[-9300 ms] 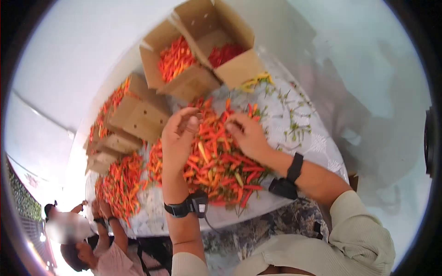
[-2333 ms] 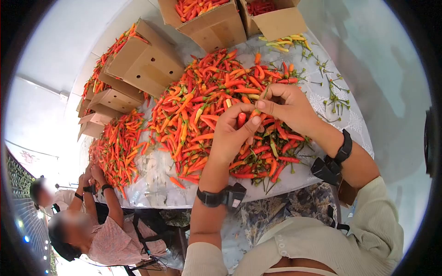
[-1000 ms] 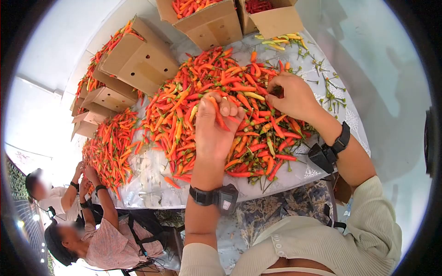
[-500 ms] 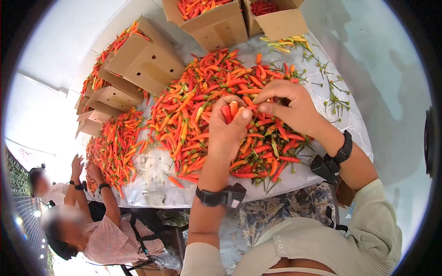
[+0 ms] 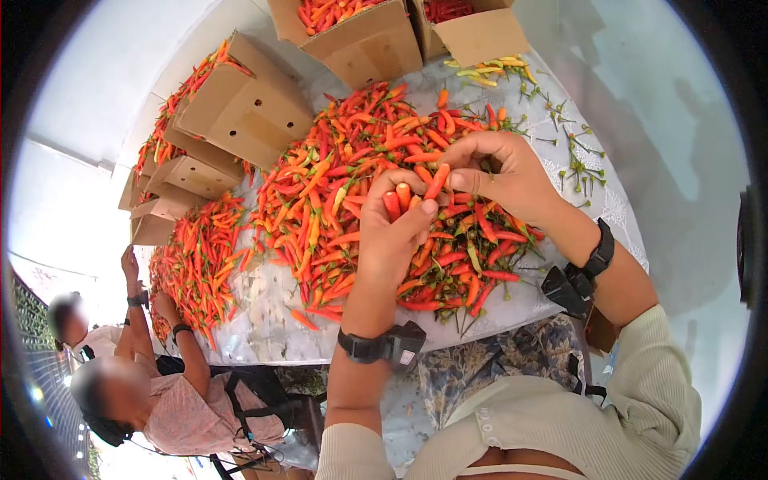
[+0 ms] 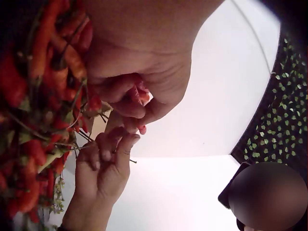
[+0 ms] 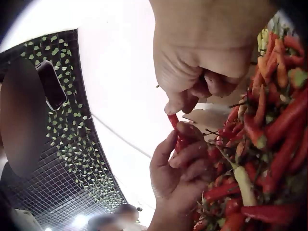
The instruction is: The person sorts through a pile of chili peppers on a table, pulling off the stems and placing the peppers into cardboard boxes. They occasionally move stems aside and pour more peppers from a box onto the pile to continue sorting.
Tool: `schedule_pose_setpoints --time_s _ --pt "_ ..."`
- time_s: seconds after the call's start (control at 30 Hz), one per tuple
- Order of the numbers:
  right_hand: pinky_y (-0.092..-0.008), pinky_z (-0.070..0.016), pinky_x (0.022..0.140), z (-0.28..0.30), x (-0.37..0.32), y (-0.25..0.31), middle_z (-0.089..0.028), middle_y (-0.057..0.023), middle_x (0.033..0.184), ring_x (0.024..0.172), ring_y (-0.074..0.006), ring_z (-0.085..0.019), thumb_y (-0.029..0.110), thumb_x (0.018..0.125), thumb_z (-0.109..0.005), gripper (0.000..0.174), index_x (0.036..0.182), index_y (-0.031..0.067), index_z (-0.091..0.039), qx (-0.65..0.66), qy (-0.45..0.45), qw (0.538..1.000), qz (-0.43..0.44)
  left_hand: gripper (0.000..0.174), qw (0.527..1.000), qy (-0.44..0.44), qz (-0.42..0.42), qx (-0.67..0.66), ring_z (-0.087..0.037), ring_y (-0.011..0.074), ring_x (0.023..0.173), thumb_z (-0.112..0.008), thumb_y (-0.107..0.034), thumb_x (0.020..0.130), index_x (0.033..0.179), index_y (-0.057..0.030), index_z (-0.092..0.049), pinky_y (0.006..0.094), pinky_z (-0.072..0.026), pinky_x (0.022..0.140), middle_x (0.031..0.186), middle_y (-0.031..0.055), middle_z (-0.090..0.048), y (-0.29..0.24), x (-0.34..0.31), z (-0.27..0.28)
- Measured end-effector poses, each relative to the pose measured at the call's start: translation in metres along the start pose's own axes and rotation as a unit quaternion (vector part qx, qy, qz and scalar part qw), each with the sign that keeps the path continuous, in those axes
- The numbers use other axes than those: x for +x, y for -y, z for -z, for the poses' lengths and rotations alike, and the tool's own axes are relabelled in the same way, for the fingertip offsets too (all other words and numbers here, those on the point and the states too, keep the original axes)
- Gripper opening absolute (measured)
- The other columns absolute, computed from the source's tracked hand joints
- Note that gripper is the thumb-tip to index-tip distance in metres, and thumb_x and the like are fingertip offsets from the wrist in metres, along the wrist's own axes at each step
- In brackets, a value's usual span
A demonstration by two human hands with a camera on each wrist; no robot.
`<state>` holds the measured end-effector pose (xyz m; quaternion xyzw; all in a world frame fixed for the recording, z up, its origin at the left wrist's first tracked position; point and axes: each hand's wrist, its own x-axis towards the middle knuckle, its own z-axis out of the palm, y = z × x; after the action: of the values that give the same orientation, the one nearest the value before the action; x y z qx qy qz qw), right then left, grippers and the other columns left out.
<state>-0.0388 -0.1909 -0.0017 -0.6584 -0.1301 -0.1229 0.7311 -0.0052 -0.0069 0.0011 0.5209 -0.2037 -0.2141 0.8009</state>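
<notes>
My left hand (image 5: 386,240) curls round several peppers, with a red one (image 5: 391,206) and an orange one (image 5: 404,194) poking up between fingers and thumb. Another orange-red pepper (image 5: 437,182) stands tilted at its fingertips. Touching that pepper's upper end are the fingertips of my right hand (image 5: 512,182). From the right hand's pinch a thin stem (image 6: 133,161) sticks out in the left wrist view. The right wrist view shows the red pepper (image 7: 173,120) spanning both hands. Both hands are above the big pepper pile (image 5: 352,160).
Cardboard boxes (image 5: 248,112) of peppers line the table's far side. Yellow peppers (image 5: 488,72) and loose green stems (image 5: 580,160) lie at the back right. A second pepper pile (image 5: 196,264) is at the left, where two other people (image 5: 196,416) sit.
Since one second ago, my right hand has come up from the pile to the left hand's fingertips. A pepper now stands between them, and my left hand has turned and lowered slightly.
</notes>
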Motion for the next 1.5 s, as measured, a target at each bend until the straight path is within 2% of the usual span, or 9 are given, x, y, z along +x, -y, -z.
schedule_pose_setpoints --time_s 0.2,0.33,0.53,0.63,0.73,0.83,1.07,1.2,1.5 --pt "-0.0248 -0.0463 0.069 -0.006 -0.004 0.002 -0.066 -0.0030 0.082 0.075 -0.0084 -0.058 0.018 0.080 -0.071 0.022 0.095 0.0043 -0.066 -0.131 0.068 0.989 0.020 0.023 0.999 -0.017 -0.018 0.046 -0.045 0.0044 0.049 -0.068 -0.015 0.084 0.097 -0.0062 -0.051 0.0169 -0.0301 0.041 0.076 0.0040 -0.061 0.009 0.000 -0.002" --pt "-0.0289 -0.0468 0.070 0.007 0.002 0.004 -0.065 -0.0052 0.082 0.074 -0.0131 -0.059 0.018 0.075 -0.073 0.023 0.092 0.0050 -0.064 -0.218 -0.051 0.975 -0.011 0.012 1.000 -0.009 0.015 -0.013 -0.044 0.0047 0.048 -0.061 -0.015 0.089 0.094 -0.0050 -0.057 0.0173 -0.0300 0.040 0.069 0.0007 -0.055 0.003 0.002 0.002" --pt "-0.0332 -0.0467 0.071 0.044 0.012 -0.012 -0.061 -0.0089 0.083 0.078 -0.0251 -0.059 0.007 0.067 -0.068 0.023 0.090 0.0084 -0.065 -0.501 -0.226 0.828 0.111 0.006 0.998 -0.036 0.014 -0.042 -0.040 0.0054 0.045 -0.058 -0.012 0.090 0.092 -0.0063 -0.056 0.0182 -0.0288 0.038 0.066 0.0031 -0.054 0.003 0.003 0.001" --pt "-0.0371 -0.0443 0.081 0.042 0.009 -0.001 -0.059 -0.0086 0.088 0.087 -0.0275 -0.055 0.002 0.061 -0.064 0.026 0.086 0.0083 -0.063 -0.517 -0.134 0.836 0.126 0.005 0.997 -0.048 0.024 -0.063 -0.038 0.0052 0.044 -0.057 -0.010 0.090 0.093 -0.0072 -0.055 0.0185 -0.0285 0.038 0.065 0.0023 -0.052 0.001 0.003 0.002" --pt "-0.0386 -0.0465 0.072 0.046 0.007 0.006 -0.058 -0.0105 0.081 0.080 -0.0299 -0.058 0.003 0.060 -0.064 0.020 0.079 0.0068 -0.065 -0.369 0.104 0.918 0.097 0.006 0.995 -0.054 0.024 -0.077 -0.037 0.0046 0.044 -0.058 -0.009 0.089 0.094 -0.0079 -0.054 0.0186 -0.0282 0.038 0.064 0.0010 -0.051 0.002 0.005 0.007" --pt "-0.0367 -0.0435 0.083 0.042 0.002 0.010 -0.058 -0.0076 0.084 0.088 -0.0267 -0.054 0.002 0.058 -0.063 0.023 0.080 0.0071 -0.066 -0.421 0.182 0.888 0.037 0.007 0.995 -0.059 0.028 -0.080 -0.037 0.0042 0.044 -0.059 -0.008 0.088 0.094 -0.0077 -0.054 0.0188 -0.0276 0.038 0.062 0.0002 -0.050 0.003 0.004 0.008" --pt "-0.0268 -0.0483 0.071 0.032 0.007 -0.002 -0.059 -0.0051 0.081 0.074 -0.0174 -0.058 0.003 0.076 -0.067 0.010 0.086 0.0042 -0.063 -0.360 0.086 0.927 0.065 0.010 0.998 -0.040 0.026 -0.028 -0.039 0.0039 0.045 -0.061 -0.012 0.089 0.093 -0.0073 -0.054 0.0189 -0.0274 0.038 0.062 -0.0012 -0.050 0.003 0.004 0.007" --pt "-0.0243 -0.0489 0.072 0.020 0.006 0.001 -0.060 -0.0006 0.086 0.078 -0.0085 -0.058 0.013 0.088 -0.063 0.015 0.094 0.0004 -0.059 -0.009 0.047 0.998 -0.031 0.011 0.997 -0.076 0.004 0.025 -0.038 0.0047 0.044 -0.057 -0.016 0.091 0.095 -0.0057 -0.054 0.0182 -0.0258 0.037 0.066 0.0003 -0.050 0.004 0.004 -0.003" --pt "-0.0244 -0.0476 0.072 0.004 0.001 -0.014 -0.062 -0.0011 0.085 0.078 -0.0089 -0.058 0.020 0.084 -0.068 0.018 0.086 0.0017 -0.064 0.004 0.056 0.997 -0.054 0.022 0.993 -0.035 0.028 0.107 -0.044 0.0026 0.048 -0.069 -0.015 0.083 0.098 -0.0027 -0.059 0.0169 -0.0315 0.041 0.070 0.0001 -0.060 0.007 0.001 -0.001"
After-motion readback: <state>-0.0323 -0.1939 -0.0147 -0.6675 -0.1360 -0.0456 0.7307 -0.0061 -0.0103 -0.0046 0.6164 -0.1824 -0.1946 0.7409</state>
